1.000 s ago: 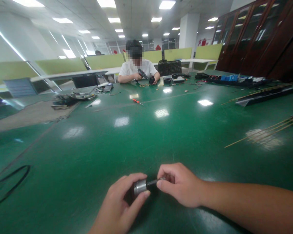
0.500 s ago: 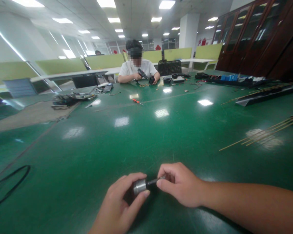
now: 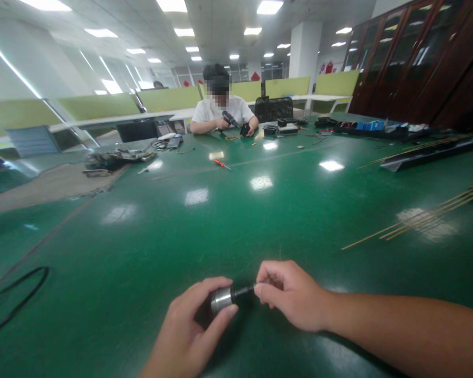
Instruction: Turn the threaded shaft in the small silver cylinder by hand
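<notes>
Two-handed work on a small metal cylinder point(image 3: 221, 300) is shown at the near edge of the view, low over the green table point(image 3: 236, 231). The cylinder is held by the left hand point(image 3: 195, 317), whose fingers and thumb are bowed into a wide curve and closed on its sides at their tips. From its right end a dark rod point(image 3: 243, 291) is seen to project, tilted slightly upward toward the right hand point(image 3: 291, 296); there the rod's outer end is pinched between thumb and bent fingers, that hand being nearly closed. (Whether a smaller part is also hidden within the pinch cannot be told.) The step in hand is judged to be the working of rod against cylinder, though whether the rod is being turned, pushed or drawn is not settled by the view. For the next move, a firm left hold seems to be called for, with the rod kept in line with the cylinder and force applied along or about that line; if the pinch is skewed, the rod may be slipped or bound.
</notes>
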`<state>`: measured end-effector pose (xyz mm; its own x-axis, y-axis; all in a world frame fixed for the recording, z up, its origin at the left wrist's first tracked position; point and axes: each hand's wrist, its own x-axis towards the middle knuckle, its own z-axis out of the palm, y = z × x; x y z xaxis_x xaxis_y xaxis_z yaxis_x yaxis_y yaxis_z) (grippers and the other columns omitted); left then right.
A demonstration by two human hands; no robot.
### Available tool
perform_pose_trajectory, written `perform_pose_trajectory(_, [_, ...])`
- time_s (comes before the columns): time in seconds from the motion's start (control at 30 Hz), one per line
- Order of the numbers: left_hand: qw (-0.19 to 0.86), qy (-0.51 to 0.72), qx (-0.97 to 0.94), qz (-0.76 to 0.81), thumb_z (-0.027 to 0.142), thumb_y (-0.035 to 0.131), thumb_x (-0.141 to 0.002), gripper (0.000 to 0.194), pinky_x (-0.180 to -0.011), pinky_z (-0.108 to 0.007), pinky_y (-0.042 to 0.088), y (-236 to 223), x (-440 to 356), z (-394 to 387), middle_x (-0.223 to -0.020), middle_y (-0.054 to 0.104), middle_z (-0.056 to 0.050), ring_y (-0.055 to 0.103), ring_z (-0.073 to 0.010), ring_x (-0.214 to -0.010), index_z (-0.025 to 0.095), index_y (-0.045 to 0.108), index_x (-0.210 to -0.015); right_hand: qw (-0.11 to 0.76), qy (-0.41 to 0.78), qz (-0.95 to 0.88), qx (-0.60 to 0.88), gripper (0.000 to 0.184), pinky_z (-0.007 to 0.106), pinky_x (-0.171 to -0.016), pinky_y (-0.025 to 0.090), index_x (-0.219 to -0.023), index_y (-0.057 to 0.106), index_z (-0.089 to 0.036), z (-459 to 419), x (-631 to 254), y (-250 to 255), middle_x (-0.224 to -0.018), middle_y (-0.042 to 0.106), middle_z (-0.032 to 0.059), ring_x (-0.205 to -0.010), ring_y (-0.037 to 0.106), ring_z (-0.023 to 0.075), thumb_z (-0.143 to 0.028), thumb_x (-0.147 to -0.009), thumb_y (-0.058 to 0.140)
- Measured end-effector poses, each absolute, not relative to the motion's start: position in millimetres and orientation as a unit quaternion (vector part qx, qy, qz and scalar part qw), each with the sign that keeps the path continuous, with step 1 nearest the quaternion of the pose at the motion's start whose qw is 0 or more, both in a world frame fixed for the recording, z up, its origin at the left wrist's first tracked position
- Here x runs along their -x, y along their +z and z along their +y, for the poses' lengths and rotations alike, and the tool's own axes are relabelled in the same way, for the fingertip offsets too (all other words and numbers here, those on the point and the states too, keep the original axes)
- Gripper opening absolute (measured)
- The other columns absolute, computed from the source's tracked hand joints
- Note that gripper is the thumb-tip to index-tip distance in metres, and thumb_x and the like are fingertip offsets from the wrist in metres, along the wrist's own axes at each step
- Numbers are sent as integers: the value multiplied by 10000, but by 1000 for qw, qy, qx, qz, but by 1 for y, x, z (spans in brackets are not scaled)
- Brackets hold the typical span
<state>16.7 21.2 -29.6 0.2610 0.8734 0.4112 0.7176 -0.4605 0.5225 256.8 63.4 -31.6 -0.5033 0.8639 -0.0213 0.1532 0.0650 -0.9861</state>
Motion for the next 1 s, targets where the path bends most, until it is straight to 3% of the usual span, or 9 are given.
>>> perform_pose_trajectory(1.0, [128,346,-776,512,399,714,-904,256,-863,-185,570,-28,-14,22,-1057,769,52,740,-148,-925,337,679,-1150,328,594,-631,376,192,259,-572,391,-748,582,-183,65,-256,-31,-642,598,-14,-576,518,134,-309,-891,603])
